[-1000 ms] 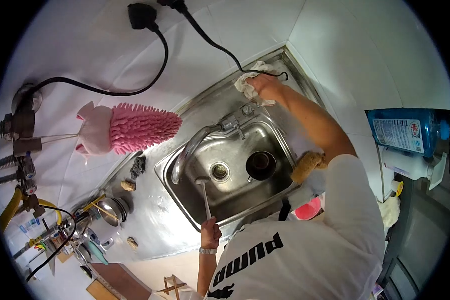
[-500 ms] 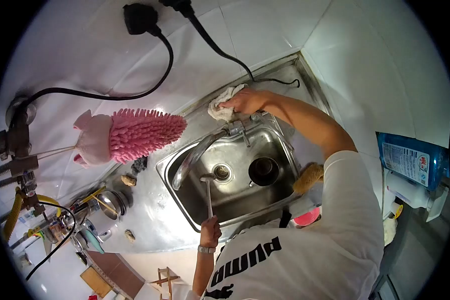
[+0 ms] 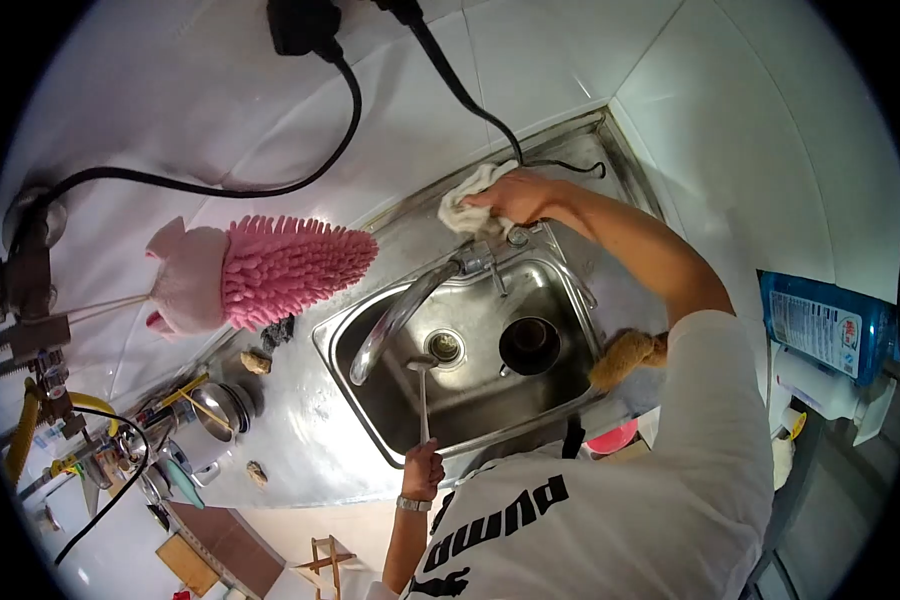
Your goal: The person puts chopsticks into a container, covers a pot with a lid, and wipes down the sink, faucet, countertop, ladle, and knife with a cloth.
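Observation:
My left hand (image 3: 422, 472), with a watch at the wrist, is closed around the handle of a long ladle (image 3: 424, 408). The ladle's head is down inside the steel sink (image 3: 450, 415), close to the drain (image 3: 445, 346). Behind the faucet (image 3: 407, 310), my right hand (image 3: 517, 196) presses a white cloth (image 3: 470, 203) onto the counter's back strip; its fingers are bunched over the cloth. A dark round vessel (image 3: 530, 346) sits in the sink, right of the drain.
A pink fluffy hand towel (image 3: 290, 268) hangs at the left wall. Black cords (image 3: 460, 95) run down to the counter. Bowls (image 3: 225, 410) and utensils crowd the left. A brown furry item (image 3: 625, 360) lies by the sink's right edge; a blue bottle (image 3: 830, 325) stands further right.
The white cloth and my right hand have shifted slightly right along the back strip. My left hand and the ladle sit slightly lower in view. The view itself has moved a little.

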### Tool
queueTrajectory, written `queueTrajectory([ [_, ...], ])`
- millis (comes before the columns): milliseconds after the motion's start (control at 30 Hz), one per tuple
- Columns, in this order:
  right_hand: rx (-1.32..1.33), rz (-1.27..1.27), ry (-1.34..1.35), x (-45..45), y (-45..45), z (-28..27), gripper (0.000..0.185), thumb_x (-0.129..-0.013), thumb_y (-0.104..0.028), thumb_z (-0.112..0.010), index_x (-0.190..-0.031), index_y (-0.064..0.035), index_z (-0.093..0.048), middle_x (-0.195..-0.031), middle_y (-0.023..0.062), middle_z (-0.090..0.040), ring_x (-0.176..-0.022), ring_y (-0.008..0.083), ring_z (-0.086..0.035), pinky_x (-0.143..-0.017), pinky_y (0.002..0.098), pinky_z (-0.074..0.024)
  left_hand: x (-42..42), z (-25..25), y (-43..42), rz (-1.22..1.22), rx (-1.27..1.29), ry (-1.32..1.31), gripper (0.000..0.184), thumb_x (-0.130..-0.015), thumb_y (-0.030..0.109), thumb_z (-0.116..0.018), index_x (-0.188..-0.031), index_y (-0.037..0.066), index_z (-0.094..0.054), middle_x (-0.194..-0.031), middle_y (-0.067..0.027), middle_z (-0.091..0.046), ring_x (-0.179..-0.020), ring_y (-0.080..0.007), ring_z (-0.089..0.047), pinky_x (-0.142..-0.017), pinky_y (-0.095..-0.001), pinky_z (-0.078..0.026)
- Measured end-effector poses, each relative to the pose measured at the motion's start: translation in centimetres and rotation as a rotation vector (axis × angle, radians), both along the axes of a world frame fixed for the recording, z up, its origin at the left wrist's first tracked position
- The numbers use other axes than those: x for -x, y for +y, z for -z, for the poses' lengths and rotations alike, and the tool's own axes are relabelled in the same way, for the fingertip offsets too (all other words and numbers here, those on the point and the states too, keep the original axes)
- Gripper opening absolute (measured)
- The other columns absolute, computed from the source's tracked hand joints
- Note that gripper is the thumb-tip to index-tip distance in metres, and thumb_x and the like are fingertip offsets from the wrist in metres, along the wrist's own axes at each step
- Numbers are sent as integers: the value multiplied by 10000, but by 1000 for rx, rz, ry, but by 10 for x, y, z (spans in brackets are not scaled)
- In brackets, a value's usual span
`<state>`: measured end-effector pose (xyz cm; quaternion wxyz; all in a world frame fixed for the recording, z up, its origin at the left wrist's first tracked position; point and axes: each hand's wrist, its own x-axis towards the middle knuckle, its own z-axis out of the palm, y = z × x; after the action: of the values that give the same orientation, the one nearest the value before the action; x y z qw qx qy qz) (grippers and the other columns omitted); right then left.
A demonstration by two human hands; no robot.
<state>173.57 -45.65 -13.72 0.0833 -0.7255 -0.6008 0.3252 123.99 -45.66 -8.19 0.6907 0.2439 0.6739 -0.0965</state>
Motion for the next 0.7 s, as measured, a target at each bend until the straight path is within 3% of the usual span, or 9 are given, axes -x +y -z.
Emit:
queueTrajectory([
  [167,-85,-181,57,16,35,30,522,-794,-108,-527,-1299,-231,-482,-1192,111,-574,-1051,313,-563,-909,388,-437,-34,-4,7,34,-69,-40,322,-879,192,-557,-616,156,-375,-453,41,-302,-321,-58,-220,-292,-233,-143],
  [300,-88,-155,59,6,16,11,513,-809,-103,-510,-1310,-206,-468,-1192,138,-569,-1058,315,-559,-918,400,-432,-37,-1,11,58,-97,-46,313,-880,197,-558,-627,157,-378,-459,49,-304,-326,-54,-226,-296,-229,-150],
  [367,41,95,211,-8,-6,3,536,-807,-91,-520,-1329,-182,-442,-1156,154,-586,-1049,312,-565,-893,405,-447,-30,-6,9,65,-103,-11,302,-882,201,-560,-641,158,-382,-459,57,-299,-324,-50,-229,-296,-225,-155],
  [400,45,87,209,-14,-17,10,536,-807,-91,-520,-1329,-182,-442,-1156,154,-586,-1049,312,-565,-893,405,-447,-23,-5,8,57,-100,-12,302,-882,201,-560,-641,158,-382,-459,57,-299,-324,-50,-229,-296,-225,-155],
  [467,-25,223,-7,-21,-35,25,542,-787,-76,-537,-1306,-215,-475,-1108,141,-611,-1013,310,-582,-850,401,-461,-4,-5,4,50,-89,-100,293,-883,207,-562,-652,155,-389,-456,61,-303,-323,-48,-231,-293,-225,-159],
  [600,36,208,-56,-14,-22,26,565,-757,-56,-549,-1291,-232,-495,-1099,133,-614,-996,309,-586,-830,401,-462,8,-7,-3,35,-70,-89,296,-881,211,-568,-647,150,-397,-453,56,-314,-320,-49,-244,-293,-226,-164],
  [700,-71,-32,42,2,6,18,584,-750,-70,-534,-1309,-227,-475,-1086,150,-609,-972,316,-587,-814,401,-459,6,-1,-4,89,-74,-102,294,-879,220,-574,-642,136,-423,-449,45,-338,-316,-55,-274,-298,-235,-169],
])
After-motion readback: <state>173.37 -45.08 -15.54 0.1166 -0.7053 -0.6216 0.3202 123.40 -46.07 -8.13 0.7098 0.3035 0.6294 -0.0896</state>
